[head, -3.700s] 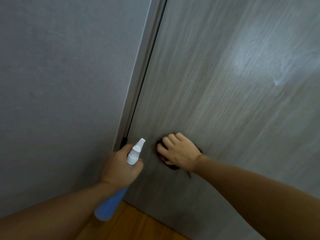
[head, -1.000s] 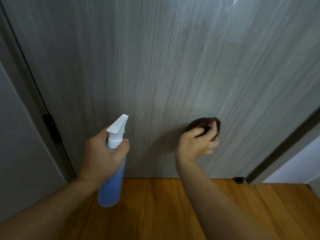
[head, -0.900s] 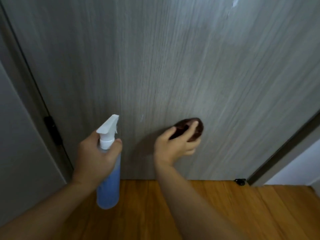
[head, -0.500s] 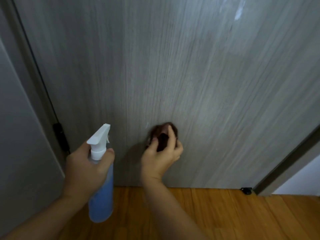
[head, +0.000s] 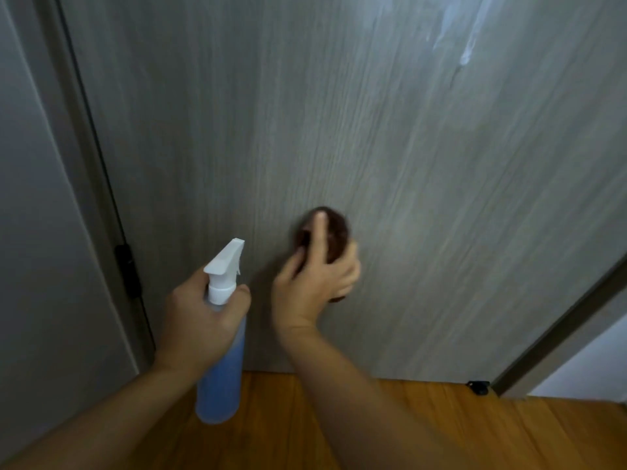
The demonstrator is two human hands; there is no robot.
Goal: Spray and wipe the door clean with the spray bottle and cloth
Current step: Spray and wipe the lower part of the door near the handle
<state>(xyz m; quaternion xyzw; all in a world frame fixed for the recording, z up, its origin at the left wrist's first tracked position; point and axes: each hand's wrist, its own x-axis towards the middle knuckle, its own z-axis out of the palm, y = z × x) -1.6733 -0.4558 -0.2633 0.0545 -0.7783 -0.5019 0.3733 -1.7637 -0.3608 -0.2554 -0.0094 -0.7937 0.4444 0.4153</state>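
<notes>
Low on the grey wood-grain door [head: 339, 130], a little below the middle of the frame, the right hand [head: 315, 279] presses a dark brown cloth [head: 334, 232] against the panel, its fingers curled around the wad with one finger stretched up over it. The cloth is bunched into a rounded lump, mostly hidden under the hand and somewhat blurred. Just to the left, apart from the door surface, the left hand [head: 200, 313] grips the neck of a spray bottle [head: 222, 351], fingers wrapped around it below the white trigger head, whose nozzle points up and toward the door. The bottle body is translucent with blue liquid and hangs down over the floor [head: 441, 432], which is warm orange wood across the bottom of the frame. Up in the top right, pale wet streaks [head: 466, 56] run down the door. Along the left edge stands a plain grey wall [head: 37, 232], with a dark hinge [head: 127, 266] showing in the gap beside the door frame. At the lower right, a small black door stop [head: 478, 386] sits on the floor at the door's bottom corner.
</notes>
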